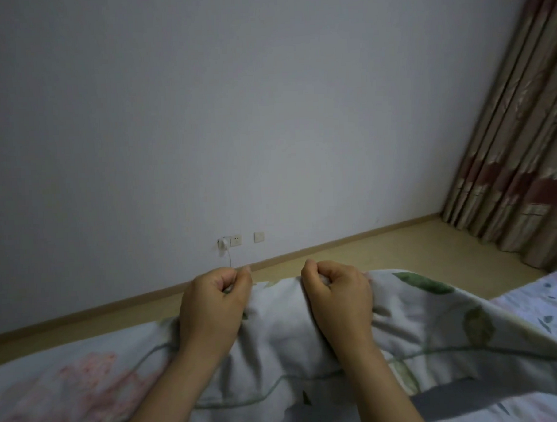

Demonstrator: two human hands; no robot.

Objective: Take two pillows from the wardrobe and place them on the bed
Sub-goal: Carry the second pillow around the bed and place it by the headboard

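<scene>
A white pillow point(276, 348) printed with green leaves and a pink flower fills the lower part of the head view. My left hand point(211, 306) and my right hand point(338, 297) both pinch its far top edge, about a hand's width apart. The pillow lies partly over the bed point(542, 298), whose pale patterned sheet shows at the lower right. A grey strip point(470, 390) under the pillow's right end could be a second pillow or bedding; I cannot tell which. The wardrobe is out of view.
A plain white wall point(234, 117) stands ahead, with sockets point(237, 240) and a plugged-in charger near the floor. Light wooden floor point(384, 251) runs between the wall and the bed. Flowered curtains point(523, 136) hang at the right.
</scene>
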